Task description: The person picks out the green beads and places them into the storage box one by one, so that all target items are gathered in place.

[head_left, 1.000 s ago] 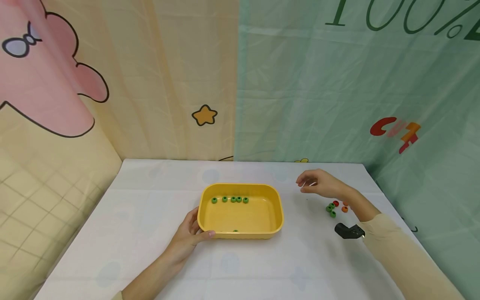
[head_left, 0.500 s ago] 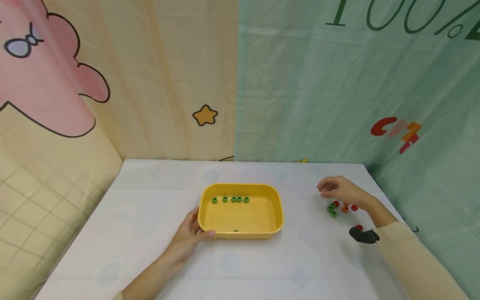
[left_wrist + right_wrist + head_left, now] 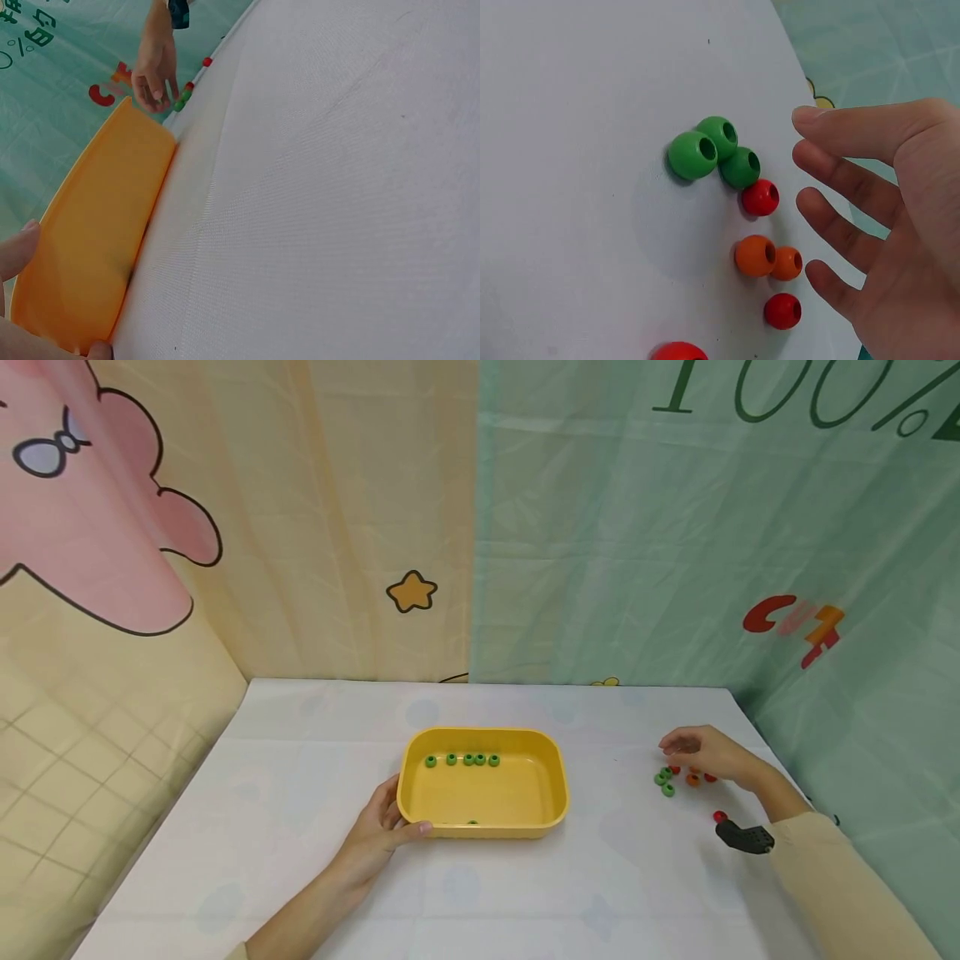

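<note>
Yellow was the box (image 3: 517, 797), and it stood at the middle of the white bench (image 3: 570, 893). The left hand (image 3: 378, 827) held it by the near left corner, with the thumb along the near side, so this grip was closed on the box. Inside, five green beads (image 3: 452, 760) made a row along the far wall, and one more green piece (image 3: 472, 822) showed only a small part by the near wall.

On the right side of the bench, well apart from the box, lay a loose group. Three green ones (image 3: 694, 155) were gathered close together at its left. One red bead (image 3: 760, 197) was just beside them, two orange beads (image 3: 755, 256) came further right, then a second red one (image 3: 783, 311). A third red one (image 3: 720, 817) lay nearer to the person, by the black wrist piece (image 3: 744, 838).

The right hand (image 3: 701, 752) was over the far part of this group. Its grip was rather wide: the fingers (image 3: 840, 231) were spread, slightly bent, and held nothing.

In my judgement, the step in hand was reaching for one loose bead. The next move seemed to call for a small lowering and a gentle pinch, without pushing the neighbours, because round beads may roll easily.
</note>
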Demonstrator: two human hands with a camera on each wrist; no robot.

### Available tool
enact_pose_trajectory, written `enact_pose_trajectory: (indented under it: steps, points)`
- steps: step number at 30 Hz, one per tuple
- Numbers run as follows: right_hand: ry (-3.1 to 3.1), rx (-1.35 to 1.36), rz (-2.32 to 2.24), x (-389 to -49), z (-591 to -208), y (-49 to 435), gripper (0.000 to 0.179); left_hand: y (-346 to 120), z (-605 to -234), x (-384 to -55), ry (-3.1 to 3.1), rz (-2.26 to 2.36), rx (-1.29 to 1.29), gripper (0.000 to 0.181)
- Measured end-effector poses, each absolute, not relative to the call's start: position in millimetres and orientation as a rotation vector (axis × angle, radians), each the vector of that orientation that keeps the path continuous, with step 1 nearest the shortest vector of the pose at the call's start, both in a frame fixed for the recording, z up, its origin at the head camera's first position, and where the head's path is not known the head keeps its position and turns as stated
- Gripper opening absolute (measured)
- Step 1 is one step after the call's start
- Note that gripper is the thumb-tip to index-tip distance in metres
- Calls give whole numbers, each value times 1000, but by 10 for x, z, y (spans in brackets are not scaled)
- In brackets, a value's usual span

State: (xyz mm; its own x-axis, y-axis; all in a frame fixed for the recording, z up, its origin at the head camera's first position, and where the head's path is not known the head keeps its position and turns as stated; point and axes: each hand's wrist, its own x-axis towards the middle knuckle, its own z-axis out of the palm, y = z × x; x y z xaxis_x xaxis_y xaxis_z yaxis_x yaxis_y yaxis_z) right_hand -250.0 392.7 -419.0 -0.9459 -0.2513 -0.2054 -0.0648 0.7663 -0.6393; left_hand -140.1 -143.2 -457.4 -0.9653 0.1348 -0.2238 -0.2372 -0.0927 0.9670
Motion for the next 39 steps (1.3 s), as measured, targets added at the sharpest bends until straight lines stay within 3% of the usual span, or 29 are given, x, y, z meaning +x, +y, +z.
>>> enact_pose_trajectory:
  steps: [23, 39]
  points:
    - [2676, -250, -1049, -2484, -4611, 4116, 31, -1431, -4567, -1406, 1925, 2144, -112, 92]
    - [2704, -268, -1034, -2458, -4490, 4061, 25, -1432, -4575, -1404, 1918, 2153, -95, 91]
